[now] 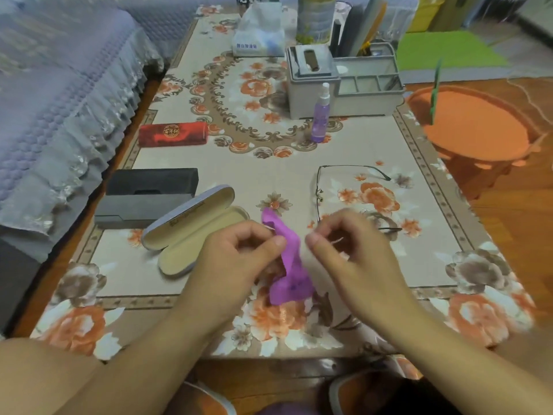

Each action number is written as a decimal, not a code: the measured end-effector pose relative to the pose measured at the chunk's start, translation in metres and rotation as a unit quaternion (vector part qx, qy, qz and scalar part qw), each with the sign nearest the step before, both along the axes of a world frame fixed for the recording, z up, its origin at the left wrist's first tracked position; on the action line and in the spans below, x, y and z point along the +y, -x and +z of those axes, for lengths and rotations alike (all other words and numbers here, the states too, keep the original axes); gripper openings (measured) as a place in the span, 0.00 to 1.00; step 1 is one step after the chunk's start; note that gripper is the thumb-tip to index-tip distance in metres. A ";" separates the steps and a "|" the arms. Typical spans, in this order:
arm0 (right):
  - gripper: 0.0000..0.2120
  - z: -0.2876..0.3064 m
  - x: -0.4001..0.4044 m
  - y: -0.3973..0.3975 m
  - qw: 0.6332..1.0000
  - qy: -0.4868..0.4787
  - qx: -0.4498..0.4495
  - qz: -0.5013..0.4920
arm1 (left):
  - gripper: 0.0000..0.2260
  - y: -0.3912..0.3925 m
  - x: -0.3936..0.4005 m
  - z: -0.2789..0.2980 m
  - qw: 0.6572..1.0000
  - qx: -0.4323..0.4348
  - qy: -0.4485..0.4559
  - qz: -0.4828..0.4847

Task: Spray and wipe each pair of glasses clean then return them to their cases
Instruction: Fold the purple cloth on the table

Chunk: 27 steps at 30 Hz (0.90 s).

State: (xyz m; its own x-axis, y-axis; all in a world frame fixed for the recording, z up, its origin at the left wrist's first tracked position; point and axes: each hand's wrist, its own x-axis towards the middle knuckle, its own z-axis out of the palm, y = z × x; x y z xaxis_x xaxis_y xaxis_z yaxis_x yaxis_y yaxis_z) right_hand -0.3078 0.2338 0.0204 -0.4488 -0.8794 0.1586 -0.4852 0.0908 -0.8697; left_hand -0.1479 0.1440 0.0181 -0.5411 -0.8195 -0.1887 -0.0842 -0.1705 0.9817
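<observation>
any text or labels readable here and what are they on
Tissue pack: a line of blue characters, too blurred to read.
Red case: a round gold emblem with characters, too small to read.
Open case: a gold imprint inside the lid, too small to read.
Tall can: print blurred, unreadable.
Nothing can be quoted.

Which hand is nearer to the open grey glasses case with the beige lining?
The left hand. It is just right of the open grey glasses case with the beige lining, pinching the purple cloth. The right hand is farther right, beyond the cloth.
</observation>
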 end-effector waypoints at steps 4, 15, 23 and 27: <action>0.05 0.002 0.011 -0.019 0.980 -0.051 -0.178 0.078 | 0.05 -0.001 0.011 0.005 0.988 -0.073 0.137 -0.014; 0.07 0.009 0.003 -0.003 0.959 -0.028 -0.272 0.082 | 0.06 -0.003 0.007 0.010 0.994 -0.008 0.076 -0.082; 0.05 0.010 0.000 -0.004 0.916 -0.022 -0.389 0.093 | 0.13 -0.002 0.003 0.004 0.991 0.076 0.002 -0.108; 0.04 0.008 -0.002 -0.001 0.912 -0.024 -0.398 0.092 | 0.13 -0.001 0.003 0.003 0.991 0.083 -0.010 -0.105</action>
